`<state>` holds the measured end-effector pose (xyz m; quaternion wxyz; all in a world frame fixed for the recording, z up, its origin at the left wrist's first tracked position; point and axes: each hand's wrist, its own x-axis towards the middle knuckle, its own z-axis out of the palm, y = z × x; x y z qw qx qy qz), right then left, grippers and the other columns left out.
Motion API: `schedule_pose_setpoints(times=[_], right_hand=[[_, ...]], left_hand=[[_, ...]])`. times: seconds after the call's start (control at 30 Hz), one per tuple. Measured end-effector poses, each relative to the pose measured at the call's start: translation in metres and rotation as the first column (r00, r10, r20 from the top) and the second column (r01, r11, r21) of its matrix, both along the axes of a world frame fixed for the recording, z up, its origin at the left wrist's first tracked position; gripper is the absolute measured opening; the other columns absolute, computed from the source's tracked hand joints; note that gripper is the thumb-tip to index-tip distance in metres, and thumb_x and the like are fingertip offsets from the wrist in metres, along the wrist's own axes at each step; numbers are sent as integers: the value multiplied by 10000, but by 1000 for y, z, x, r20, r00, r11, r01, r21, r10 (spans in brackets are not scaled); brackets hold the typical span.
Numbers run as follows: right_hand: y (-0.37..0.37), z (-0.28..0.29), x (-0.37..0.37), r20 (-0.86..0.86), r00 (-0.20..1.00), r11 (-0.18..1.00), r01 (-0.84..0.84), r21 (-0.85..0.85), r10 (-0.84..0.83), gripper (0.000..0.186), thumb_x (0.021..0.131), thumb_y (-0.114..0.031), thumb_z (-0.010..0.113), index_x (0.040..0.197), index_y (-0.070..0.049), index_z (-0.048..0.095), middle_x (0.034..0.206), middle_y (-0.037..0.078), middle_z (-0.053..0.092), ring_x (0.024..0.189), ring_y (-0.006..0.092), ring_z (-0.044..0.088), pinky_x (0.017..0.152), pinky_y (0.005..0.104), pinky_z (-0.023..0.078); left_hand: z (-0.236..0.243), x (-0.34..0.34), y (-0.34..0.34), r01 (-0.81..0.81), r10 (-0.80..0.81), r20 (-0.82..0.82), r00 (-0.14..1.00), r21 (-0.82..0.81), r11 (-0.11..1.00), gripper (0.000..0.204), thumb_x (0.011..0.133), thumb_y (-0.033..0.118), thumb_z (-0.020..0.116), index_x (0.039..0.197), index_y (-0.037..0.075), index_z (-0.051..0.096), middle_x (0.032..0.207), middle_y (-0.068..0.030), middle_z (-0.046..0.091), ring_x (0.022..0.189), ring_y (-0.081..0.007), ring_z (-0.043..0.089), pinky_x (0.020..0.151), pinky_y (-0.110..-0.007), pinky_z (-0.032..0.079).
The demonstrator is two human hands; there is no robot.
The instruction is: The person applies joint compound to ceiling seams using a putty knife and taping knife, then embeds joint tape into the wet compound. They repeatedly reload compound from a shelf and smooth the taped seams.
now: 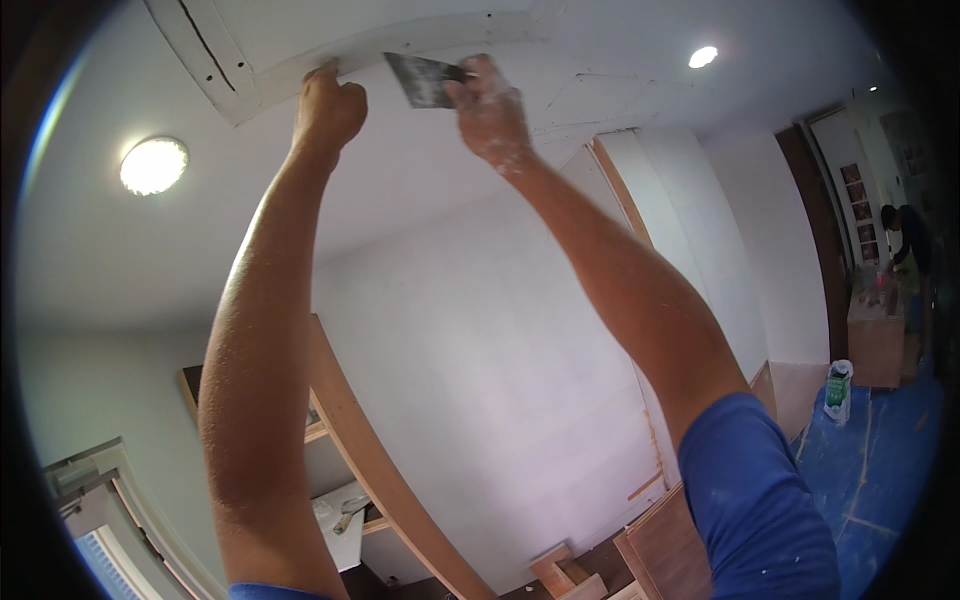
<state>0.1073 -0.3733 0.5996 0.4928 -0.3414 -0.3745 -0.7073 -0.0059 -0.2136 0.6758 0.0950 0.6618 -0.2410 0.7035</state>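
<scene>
One white ceiling (440,140), bearing a pale strip (445,35), spans above a blue floor covering (875,450). A wood-edged shelf unit (352,425) contains a pale board (345,545). On the covering stands a white-and-green bag (838,392), contents hidden. The left grip (333,105) is clenched at the strip; the right grip (488,110) grasps a putty knife (420,82), its blade beside the strip.

The wide view looks from the person's head, quite near the left hand (328,108) and right hand (493,118), facing wall (480,350) and ceiling (400,160).
</scene>
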Motion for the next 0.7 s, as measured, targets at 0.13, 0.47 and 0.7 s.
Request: schedule_pose_setpoints(times=[0.13,0.47,0.7], right_hand=[[18,30,9,122,988,995,88,49,-93,275,985,-271,654,1137,-42,675,974,216,744,906,423,705,819,441,541],[-94,73,94,-131,990,869,19,494,53,277,983,-248,627,1061,-6,737,998,220,748,951,392,683,896,459,491],[-148,52,127,-3,955,843,-259,472,295,344,972,-281,692,1031,58,695,923,142,737,737,223,683,632,358,532]], left_hand=[[3,-9,2,118,-114,-160,980,14,993,674,859,64,419,1526,-35,439,1597,-245,415,1510,-378,355,1222,-413,310],[4,-20,-2,33,-49,-273,961,-62,998,672,918,83,391,1586,13,353,1626,-206,383,1522,-371,327,1244,-488,261],[12,-16,-5,45,-53,-297,953,-36,998,669,934,99,404,1597,30,337,1637,-176,377,1529,-364,311,1248,-513,236]])
